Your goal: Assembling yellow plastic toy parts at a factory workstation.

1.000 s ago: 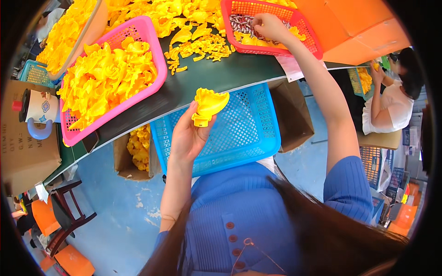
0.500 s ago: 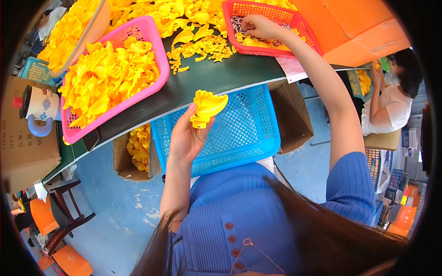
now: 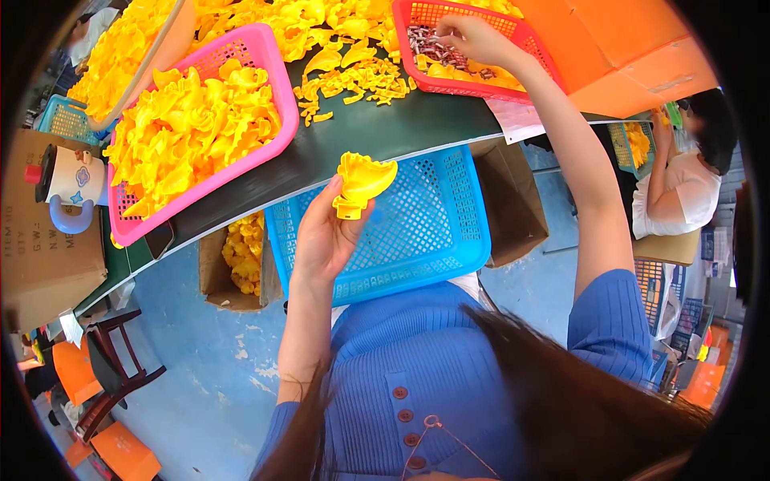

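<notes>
My left hand (image 3: 322, 236) grips a curved yellow plastic piece (image 3: 365, 183) with a short square base, held up above the blue basket (image 3: 475, 232) at my lap. The fingers wrap its left side and base. Over at the far right, my right hand (image 3: 485, 44) reaches into the red basket (image 3: 473, 90). Its thumb and fingertips are pinched together just above small brownish and silvery parts (image 3: 433, 50); whatever lies between them is too small to make out. More yellow pieces lie in that basket.
A pink basket (image 3: 282, 104) heaped with yellow pieces stands on the dark green table (image 3: 353, 132). Loose yellow pieces (image 3: 353, 80) lie beyond it. An orange box (image 3: 626, 48) is at the right, a cup (image 3: 76, 184) at the left. Another person (image 3: 682, 176) sits farther right.
My right hand has risen a little off the small parts, its fingertips drawn together. My left hand holds the yellow piece almost in the same place.
</notes>
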Tool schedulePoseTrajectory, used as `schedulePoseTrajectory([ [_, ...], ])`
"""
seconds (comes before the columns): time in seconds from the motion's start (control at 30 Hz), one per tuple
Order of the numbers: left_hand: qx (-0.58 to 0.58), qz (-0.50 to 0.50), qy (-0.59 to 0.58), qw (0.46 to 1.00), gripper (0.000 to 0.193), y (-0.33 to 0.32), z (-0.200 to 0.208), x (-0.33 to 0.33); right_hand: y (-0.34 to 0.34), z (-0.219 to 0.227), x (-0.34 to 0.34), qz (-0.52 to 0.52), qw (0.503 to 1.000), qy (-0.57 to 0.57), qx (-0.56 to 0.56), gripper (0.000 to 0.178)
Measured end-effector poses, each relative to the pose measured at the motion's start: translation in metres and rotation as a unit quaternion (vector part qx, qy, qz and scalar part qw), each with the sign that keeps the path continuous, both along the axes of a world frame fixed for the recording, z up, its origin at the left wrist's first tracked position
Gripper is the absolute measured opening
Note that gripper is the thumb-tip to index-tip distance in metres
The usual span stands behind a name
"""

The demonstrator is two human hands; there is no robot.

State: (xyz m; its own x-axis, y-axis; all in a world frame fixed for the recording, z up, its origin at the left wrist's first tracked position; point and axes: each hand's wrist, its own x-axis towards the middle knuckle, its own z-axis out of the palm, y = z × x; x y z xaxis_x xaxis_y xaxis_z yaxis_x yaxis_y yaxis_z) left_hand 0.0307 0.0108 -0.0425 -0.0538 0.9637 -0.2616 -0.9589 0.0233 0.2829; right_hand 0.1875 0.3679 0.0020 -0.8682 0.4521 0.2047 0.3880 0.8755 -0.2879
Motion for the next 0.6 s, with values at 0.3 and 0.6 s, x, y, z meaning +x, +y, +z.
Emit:
schedulePoseTrajectory([
  [0.3,0.001,-0.002,0.064,0.998,0.035,0.002,0.002,0.009,-0.188,0.052,-0.006,0.207,0.966,-0.007,-0.156,0.010],
  [0.6,-0.002,-0.016,0.127,0.992,0.037,-0.003,0.012,0.012,-0.190,0.056,-0.016,0.237,0.965,-0.026,-0.107,0.011],
])
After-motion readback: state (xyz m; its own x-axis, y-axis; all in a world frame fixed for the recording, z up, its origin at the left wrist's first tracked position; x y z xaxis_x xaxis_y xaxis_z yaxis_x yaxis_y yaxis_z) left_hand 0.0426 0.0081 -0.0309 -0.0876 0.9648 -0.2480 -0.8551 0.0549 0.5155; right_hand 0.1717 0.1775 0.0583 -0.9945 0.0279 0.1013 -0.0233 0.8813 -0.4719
